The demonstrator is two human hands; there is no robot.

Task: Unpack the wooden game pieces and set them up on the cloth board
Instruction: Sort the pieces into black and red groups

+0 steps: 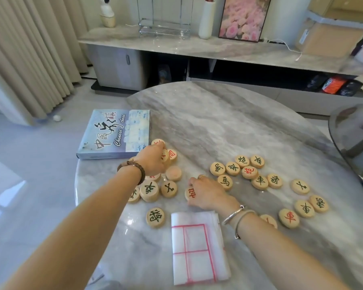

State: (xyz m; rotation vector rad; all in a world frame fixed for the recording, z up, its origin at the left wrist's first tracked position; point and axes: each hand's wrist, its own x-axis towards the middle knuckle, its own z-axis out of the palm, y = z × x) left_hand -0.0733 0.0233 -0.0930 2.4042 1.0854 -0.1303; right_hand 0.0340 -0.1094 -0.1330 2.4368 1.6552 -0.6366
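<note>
Loosely scattered discs, board unopened

Wooden pieces [260, 182] lie in two loose groups, centre-left and right of the frame. The cloth board [197, 254] sits folded at bottom centre, with nothing on it. The left hand [153, 161] curls around a few pieces heaped beside the box [113, 135]. The right hand [208, 192] pinches a red-marked piece [190, 193] by its rim. The discs look light, rigid and smooth, likely to slide on the marble table [218, 122], so edge grips suit them. The cloth looks limp and is best taken by its corners.
</note>
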